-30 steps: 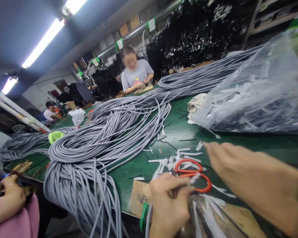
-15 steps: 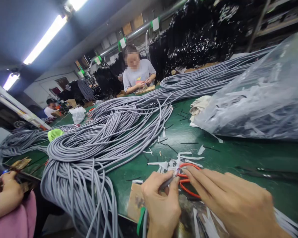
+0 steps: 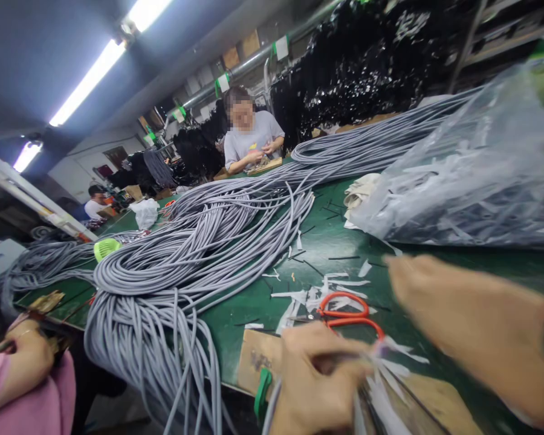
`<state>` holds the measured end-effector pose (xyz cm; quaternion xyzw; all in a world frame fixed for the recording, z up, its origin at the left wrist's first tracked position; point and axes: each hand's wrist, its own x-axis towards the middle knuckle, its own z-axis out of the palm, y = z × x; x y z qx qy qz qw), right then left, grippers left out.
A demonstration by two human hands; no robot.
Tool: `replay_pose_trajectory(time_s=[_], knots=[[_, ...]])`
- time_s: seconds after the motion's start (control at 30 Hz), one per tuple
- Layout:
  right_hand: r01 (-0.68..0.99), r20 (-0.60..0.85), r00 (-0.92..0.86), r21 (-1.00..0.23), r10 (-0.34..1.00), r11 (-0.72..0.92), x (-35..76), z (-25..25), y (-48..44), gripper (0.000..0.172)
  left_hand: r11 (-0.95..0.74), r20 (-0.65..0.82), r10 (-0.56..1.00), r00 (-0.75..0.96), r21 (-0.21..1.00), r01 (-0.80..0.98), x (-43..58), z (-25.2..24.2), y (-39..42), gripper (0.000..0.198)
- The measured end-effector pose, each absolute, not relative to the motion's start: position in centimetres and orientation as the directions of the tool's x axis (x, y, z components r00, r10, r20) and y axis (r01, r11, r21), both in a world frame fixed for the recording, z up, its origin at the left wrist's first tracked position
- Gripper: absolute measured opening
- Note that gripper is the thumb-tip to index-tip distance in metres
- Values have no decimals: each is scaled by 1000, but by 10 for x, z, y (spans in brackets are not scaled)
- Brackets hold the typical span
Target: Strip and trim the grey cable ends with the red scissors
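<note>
My left hand (image 3: 321, 374) is closed round a grey cable (image 3: 272, 406) near the bottom of the view, its stripped end poking out to the right by the thumb. Right of it and raised over the table, my right hand (image 3: 466, 326) is smeared by motion, so its fingers do not show clearly. Just beyond my left hand lies a pair of scissors with orange handles (image 3: 347, 315). White paper-like strips (image 3: 308, 297) are scattered round the scissors. A piece of brown board (image 3: 257, 356) with a green clip (image 3: 263, 386) is beside my left hand.
Long coils of grey cable (image 3: 163, 266) cover the left and middle of the green table (image 3: 249, 302). At the right stands a clear plastic bag (image 3: 462, 199) of white scraps, next to a cloth (image 3: 360, 190). A co-worker (image 3: 254, 139) sits opposite; another person's arm (image 3: 22, 362) shows at left.
My right hand has left the cable end and swung up to the right. My left hand has shifted slightly right and down with the cable, uncovering more of the scissors.
</note>
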<state>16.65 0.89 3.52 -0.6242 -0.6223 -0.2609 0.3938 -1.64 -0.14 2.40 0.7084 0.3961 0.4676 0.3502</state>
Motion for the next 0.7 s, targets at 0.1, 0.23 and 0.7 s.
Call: replay_pose_trajectory(time_s=[0.1, 0.23, 0.7], knots=[[901, 732, 228, -409, 643, 146, 181, 48, 19, 47, -331, 317, 943, 106, 928, 174, -21, 27, 4, 15], [640, 620, -1, -603, 785, 477, 163, 54, 16, 47, -265, 264, 964, 22, 961, 76, -20, 32, 8, 25], [9, 341, -8, -940, 940, 342, 134, 48, 10, 55, -181, 181, 972, 153, 983, -13, -21, 19, 5, 52]])
